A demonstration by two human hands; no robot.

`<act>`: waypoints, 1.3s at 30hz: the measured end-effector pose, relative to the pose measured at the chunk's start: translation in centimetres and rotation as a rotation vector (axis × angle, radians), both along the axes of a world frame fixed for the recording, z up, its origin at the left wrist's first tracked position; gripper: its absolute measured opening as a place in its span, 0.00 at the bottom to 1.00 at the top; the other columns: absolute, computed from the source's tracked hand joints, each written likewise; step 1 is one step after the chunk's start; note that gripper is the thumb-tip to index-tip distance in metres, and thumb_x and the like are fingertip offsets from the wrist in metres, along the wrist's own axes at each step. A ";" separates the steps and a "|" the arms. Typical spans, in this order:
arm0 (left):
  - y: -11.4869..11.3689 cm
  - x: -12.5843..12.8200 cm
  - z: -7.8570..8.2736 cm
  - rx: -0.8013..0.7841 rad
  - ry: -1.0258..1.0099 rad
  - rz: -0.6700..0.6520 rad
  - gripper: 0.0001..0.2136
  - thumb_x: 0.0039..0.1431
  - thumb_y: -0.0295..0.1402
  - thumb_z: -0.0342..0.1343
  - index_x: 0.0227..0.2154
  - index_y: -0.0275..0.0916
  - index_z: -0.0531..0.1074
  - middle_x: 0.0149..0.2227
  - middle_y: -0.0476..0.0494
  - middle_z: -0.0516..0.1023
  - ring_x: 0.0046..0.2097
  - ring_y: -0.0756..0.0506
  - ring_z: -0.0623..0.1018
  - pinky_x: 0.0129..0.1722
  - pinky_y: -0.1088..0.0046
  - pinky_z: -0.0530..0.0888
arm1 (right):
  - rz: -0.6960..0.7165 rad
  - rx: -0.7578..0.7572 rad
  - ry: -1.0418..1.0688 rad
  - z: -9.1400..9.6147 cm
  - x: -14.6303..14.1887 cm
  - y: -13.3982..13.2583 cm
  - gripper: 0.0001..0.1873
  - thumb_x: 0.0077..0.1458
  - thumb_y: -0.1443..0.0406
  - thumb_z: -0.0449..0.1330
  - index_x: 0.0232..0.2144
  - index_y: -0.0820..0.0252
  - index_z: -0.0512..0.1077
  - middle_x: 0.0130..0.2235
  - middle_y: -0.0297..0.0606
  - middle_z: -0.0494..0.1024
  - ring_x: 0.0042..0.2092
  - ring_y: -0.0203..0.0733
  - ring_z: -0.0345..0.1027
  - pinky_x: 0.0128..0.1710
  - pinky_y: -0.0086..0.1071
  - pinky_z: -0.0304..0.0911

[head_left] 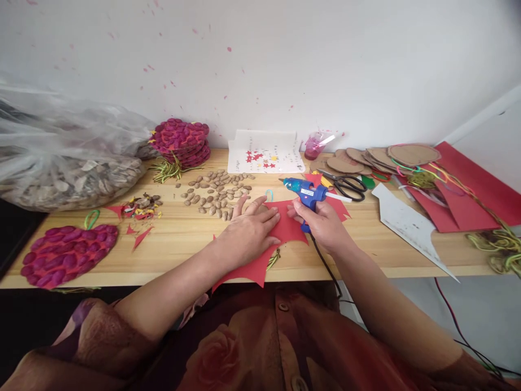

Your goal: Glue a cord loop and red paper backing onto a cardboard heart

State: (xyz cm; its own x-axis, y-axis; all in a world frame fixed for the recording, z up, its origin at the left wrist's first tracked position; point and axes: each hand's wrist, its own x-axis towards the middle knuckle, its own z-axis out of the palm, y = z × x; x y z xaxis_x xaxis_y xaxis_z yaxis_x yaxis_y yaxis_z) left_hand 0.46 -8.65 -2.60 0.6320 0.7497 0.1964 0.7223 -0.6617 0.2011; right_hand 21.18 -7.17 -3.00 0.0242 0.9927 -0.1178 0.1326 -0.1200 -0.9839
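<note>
My left hand (248,233) lies flat, fingers stretched out, on a red sheet with jagged cut edges (288,222). In my right hand (325,222) is a blue glue gun (305,191), its tip pointing left and a white glue stick in its back end. Its cord hangs down over the table edge. A light-blue loop (269,194) pokes out behind the red sheet, and green strands (273,259) show at its near side. Behind my left hand, several brown mottled shells or beans (220,190) are scattered on the wooden table (179,255).
At left stand a heart-like magenta piece (69,252), a stack of similar pieces (181,142) and a clear bag (69,174). Behind are a paper with small stars (264,152) and a cup (313,146). Right lie black scissors (350,187), cardboard rounds (413,155), red sheets (443,212) and a pale offcut (411,233).
</note>
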 end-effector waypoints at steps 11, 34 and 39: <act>-0.5 0.4 0.0 0.025 0.002 0.045 0.21 0.65 0.44 0.55 0.58 0.44 0.69 0.58 0.43 0.75 0.68 0.32 0.58 0.67 0.39 0.42 | 0.006 -0.059 0.299 1.0 -1.2 -0.7 0.18 0.45 0.52 0.72 0.33 0.55 0.74 0.33 0.33 0.79 0.39 0.42 0.76 0.50 0.42 0.71; 1.9 -0.2 1.0 -0.132 -0.285 0.133 0.14 0.56 0.31 0.65 0.46 0.37 0.77 0.46 0.39 0.78 0.49 0.39 0.75 0.53 0.59 0.72 | -0.106 -0.157 0.339 2.1 2.7 -3.3 0.21 0.46 0.51 0.72 0.37 0.57 0.75 0.32 0.36 0.80 0.40 0.45 0.77 0.34 0.34 0.73; 1.6 0.1 0.4 -0.152 -0.260 0.089 0.19 0.54 0.30 0.67 0.48 0.36 0.74 0.47 0.40 0.78 0.51 0.39 0.74 0.54 0.60 0.72 | -0.125 -0.192 0.313 1.8 2.9 -3.1 0.22 0.44 0.51 0.73 0.36 0.57 0.76 0.33 0.37 0.81 0.40 0.44 0.76 0.37 0.35 0.73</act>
